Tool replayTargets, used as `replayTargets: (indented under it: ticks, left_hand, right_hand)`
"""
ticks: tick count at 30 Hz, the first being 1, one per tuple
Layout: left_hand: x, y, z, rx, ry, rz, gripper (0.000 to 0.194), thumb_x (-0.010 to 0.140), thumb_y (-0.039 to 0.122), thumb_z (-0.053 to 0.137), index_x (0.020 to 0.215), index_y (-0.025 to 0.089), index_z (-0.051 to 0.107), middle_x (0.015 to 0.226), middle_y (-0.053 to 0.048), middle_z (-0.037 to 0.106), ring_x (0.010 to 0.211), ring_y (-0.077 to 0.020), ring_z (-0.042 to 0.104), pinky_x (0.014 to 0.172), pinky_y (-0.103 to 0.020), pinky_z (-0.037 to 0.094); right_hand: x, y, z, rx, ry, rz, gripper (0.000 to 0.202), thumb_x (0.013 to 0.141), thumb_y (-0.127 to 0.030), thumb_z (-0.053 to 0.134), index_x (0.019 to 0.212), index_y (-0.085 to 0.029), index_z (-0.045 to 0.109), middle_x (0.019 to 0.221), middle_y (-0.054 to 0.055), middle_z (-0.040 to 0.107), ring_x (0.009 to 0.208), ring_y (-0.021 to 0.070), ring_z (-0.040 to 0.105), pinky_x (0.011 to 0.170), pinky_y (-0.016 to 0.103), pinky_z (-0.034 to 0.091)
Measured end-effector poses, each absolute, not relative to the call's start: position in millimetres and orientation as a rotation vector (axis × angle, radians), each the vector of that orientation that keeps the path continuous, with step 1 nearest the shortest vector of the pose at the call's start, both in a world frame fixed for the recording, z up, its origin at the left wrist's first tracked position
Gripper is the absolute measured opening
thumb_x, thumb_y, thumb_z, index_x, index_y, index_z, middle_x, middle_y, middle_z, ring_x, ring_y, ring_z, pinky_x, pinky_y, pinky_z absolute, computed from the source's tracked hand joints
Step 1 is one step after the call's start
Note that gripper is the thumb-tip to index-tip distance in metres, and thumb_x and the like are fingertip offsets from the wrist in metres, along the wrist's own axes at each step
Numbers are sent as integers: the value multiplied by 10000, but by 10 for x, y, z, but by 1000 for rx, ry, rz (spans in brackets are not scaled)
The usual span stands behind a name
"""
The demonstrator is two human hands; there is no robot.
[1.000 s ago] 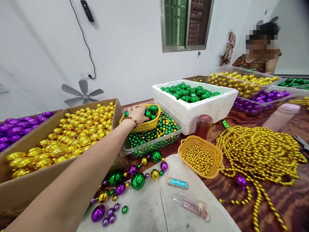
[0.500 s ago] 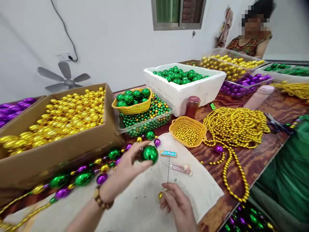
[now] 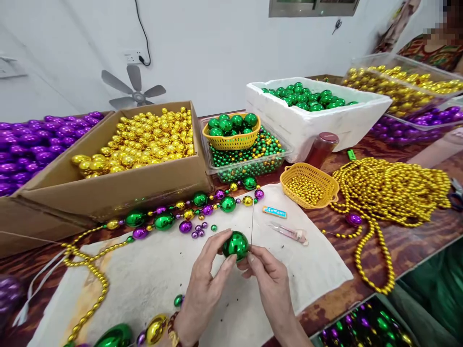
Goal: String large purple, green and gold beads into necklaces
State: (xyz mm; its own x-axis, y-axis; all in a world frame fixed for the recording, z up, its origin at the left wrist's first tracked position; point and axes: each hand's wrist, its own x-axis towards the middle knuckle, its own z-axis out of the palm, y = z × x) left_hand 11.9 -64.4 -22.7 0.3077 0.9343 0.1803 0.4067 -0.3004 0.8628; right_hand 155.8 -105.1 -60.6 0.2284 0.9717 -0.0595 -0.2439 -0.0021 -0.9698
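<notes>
A large shiny green bead point(image 3: 236, 245) is held between the thumb and fingers of my left hand point(image 3: 208, 277), above the white cloth point(image 3: 144, 274). My right hand point(image 3: 269, 279) pinches a long thin needle point(image 3: 252, 221) that points upward, at the bead's right side. The fingertips of both hands are close together at the bead. Behind them lies a strand of green, gold and purple beads point(image 3: 164, 221). Several small purple beads point(image 3: 200, 230) rest loose on the cloth. More large beads point(image 3: 156, 328) lie by my left wrist.
Cardboard boxes hold gold beads point(image 3: 155, 140) and purple beads point(image 3: 47, 140). A yellow basket point(image 3: 309, 185), a blue-labelled packet point(image 3: 275, 212) and pink snips point(image 3: 289, 232) sit ahead right. Gold bead strands point(image 3: 390, 193) and a white foam box point(image 3: 318, 125) are farther right. A person is partly visible.
My left hand has brought the green bead down and right, to the needle in my right hand. The view has turned left and down, showing more purple beads and cloth.
</notes>
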Motion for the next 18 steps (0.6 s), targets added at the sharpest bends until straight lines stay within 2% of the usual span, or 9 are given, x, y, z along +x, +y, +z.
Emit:
replayTargets:
  ticks: [4, 10, 13, 18]
  left_hand:
    - [174, -687, -328, 1812, 1228, 998, 498, 875, 276, 587, 1350, 366, 467, 1410, -58, 408, 1330, -271, 372, 1080, -438, 357]
    - [172, -691, -453, 1700, 1262, 1172, 485, 844, 237, 630, 1301, 337, 501, 1332, -71, 486, 1247, -262, 478, 1029, -440, 418]
    - [133, -677, -454, 1694, 1210, 1248, 429, 838, 210, 632, 1246, 323, 563, 1330, -68, 518, 1263, -267, 468, 1043, -449, 407]
    - [70, -669, -391, 1704, 1145, 1262, 459, 832, 183, 638, 1262, 330, 570, 1358, -73, 512, 1278, -270, 458, 1059, -457, 396]
  right_hand:
    - [1508, -1065, -609, -1194, -862, 1137, 282, 933, -319, 540, 1100, -148, 689, 836, 51, 713, 696, 154, 643, 637, 266, 542]
    - [1478, -1100, -611, -1212, -880, 1158, 270, 928, -334, 535, 1067, -136, 655, 811, 64, 717, 747, 186, 669, 660, 291, 553]
    - [1494, -1148, -668, -1219, -858, 1165, 255, 920, -344, 545, 1033, -135, 638, 808, 79, 721, 750, 194, 681, 653, 289, 551]
    - [1535, -1291, -769, -1231, -878, 1144, 254, 920, -361, 540, 998, -149, 655, 787, 77, 717, 712, 181, 674, 613, 258, 521]
